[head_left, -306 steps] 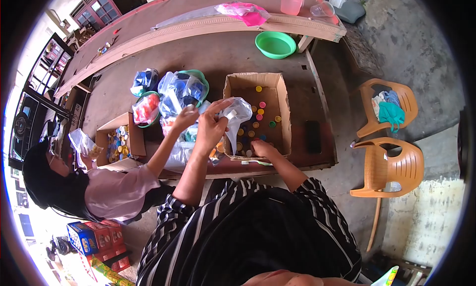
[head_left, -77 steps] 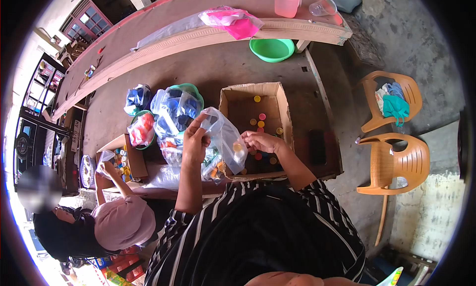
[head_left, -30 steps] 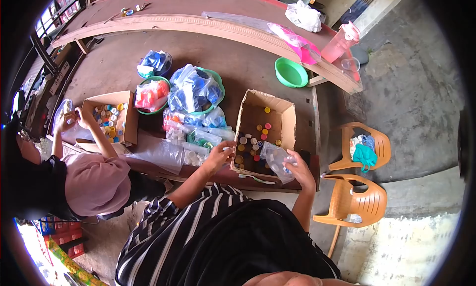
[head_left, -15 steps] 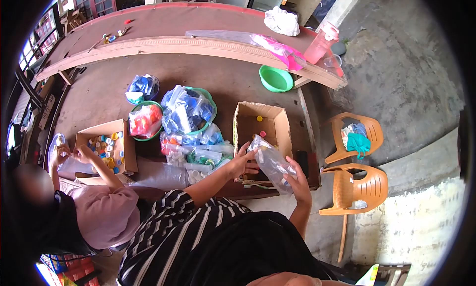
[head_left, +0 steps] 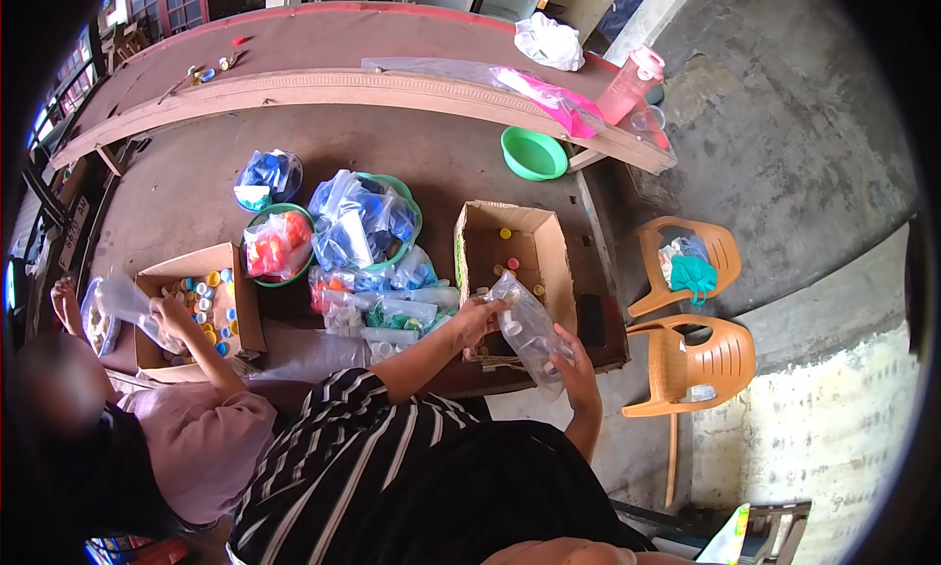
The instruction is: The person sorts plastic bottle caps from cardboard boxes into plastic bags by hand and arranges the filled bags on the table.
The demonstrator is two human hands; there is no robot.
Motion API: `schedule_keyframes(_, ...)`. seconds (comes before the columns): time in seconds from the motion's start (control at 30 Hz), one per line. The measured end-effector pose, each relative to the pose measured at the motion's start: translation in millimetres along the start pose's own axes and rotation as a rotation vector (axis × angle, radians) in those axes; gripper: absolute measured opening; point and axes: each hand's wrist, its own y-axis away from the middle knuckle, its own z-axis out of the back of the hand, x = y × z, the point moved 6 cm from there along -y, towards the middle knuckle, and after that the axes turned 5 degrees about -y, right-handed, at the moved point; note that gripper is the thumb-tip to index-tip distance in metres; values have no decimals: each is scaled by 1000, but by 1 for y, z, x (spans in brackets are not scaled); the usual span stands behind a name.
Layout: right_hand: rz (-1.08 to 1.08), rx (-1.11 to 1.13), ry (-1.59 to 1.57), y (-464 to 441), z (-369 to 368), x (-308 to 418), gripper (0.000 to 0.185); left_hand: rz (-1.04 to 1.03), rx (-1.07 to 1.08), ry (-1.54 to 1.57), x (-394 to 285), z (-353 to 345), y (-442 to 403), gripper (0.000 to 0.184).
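Note:
A clear plastic bag (head_left: 529,332) with a few pale caps inside hangs slanted over the near edge of a cardboard box (head_left: 561,271). My right hand (head_left: 576,369) is closed on the bag's lower right side. At the bag's upper left edge my left hand (head_left: 478,322) has its fingers pressed together on the plastic. Yellow and red caps lie on the floor of the box, partly hidden by the bag and my left hand. Left of the box are filled clear bags of caps (head_left: 402,310) and a green basin (head_left: 416,217) heaped with bags of blue caps.
A co-worker's hands (head_left: 172,320) hold a plastic bag beside a second cap box (head_left: 253,300). Bags of red caps (head_left: 278,244) fill another basin. A green bowl (head_left: 534,153) sits near the raised shelf (head_left: 314,80). Orange chairs (head_left: 701,369) stand at the right.
My right hand has stayed on the bag, while my left hand has come over from the box's left edge to the bag. The co-worker's hands have moved apart, with their bag lifted.

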Motion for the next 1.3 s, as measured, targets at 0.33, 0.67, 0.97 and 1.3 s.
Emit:
schedule_keyframes(0.33,-51,-24,9,-5,-4,-9,52,-90,67,45,-8,3,-20,47)
schedule_keyframes(0.67,-133,8,-21,-9,-2,-23,51,-19,26,196,-17,11,-4,47)
schedule_keyframes(0.97,-129,5,-100,-11,-2,-1,50,95,129,212,1,2,-13,37)
schedule_keyframes(1.3,-234,-78,-196,-6,10,-32,53,62,93,257,15,14,-34,31)
